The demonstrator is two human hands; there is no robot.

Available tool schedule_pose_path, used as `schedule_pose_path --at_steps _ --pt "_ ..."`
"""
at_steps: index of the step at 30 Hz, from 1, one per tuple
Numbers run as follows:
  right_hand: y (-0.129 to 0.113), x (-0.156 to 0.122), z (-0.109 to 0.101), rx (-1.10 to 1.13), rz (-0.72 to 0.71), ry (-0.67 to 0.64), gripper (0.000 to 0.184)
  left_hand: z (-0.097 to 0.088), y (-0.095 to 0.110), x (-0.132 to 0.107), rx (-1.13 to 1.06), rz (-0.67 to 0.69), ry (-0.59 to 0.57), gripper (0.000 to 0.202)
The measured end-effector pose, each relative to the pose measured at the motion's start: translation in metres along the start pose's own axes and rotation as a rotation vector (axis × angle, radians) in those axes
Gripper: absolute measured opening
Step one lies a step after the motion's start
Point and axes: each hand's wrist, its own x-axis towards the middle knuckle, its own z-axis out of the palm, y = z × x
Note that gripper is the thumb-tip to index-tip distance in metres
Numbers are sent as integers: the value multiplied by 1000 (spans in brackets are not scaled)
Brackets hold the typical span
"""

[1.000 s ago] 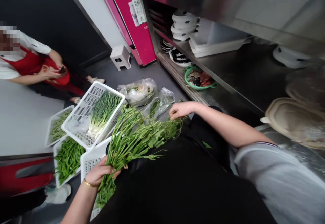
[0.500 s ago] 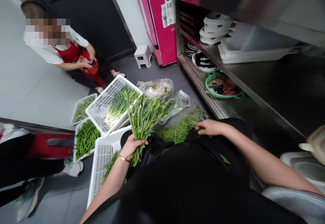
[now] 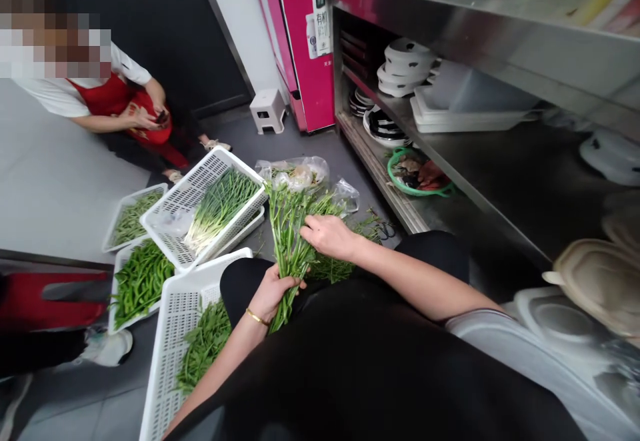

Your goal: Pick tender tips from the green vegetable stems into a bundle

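My left hand point(image 3: 275, 290) is closed round the lower stems of a bunch of leafy greens point(image 3: 289, 228) that stands nearly upright above my knee. My right hand point(image 3: 327, 236) reaches across to the bunch's upper right side, fingers curled into the stems; whether it grips any I cannot tell. A loose pile of trimmed green bits point(image 3: 336, 268) lies on the floor just beyond my knee. Right beside my left arm stands a white slotted basket point(image 3: 170, 341) holding picked greens point(image 3: 203, 342).
Further white baskets hold scallions point(image 3: 220, 202), green beans point(image 3: 140, 281) and thin stalks point(image 3: 131, 218). Plastic bags point(image 3: 295, 173) lie on the floor. A seated person in a red apron point(image 3: 115, 104) is at the left. Steel shelving point(image 3: 480, 161) with bowls, trays and a green basket point(image 3: 415, 176) stands right.
My right hand has left the loose pile on the floor and come over to the bunch. My left hand has kept the bunch upright, shifting it slightly right.
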Motion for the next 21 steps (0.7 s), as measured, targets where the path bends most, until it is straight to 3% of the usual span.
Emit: schedule_pose_path --at_steps 5,7,10,13,15,18,21 --pt "-10 -4 7 147 193 4 17 0 -10 7 61 75 124 20" --pt "-10 -4 9 387 344 75 11 0 -11 10 82 101 154 16" --pt "0 -4 7 933 551 179 5 1 -9 12 80 121 123 21" --pt "23 -14 -19 1415 741 323 11 2 -7 13 59 85 97 28" --pt "44 -31 -49 1569 781 481 15 1 -7 12 17 61 90 30" --pt "76 -74 -95 1595 705 602 11 -1 -9 10 -66 52 88 34" --pt "98 -124 -112 1528 650 781 9 -7 -10 11 -140 34 84 48"
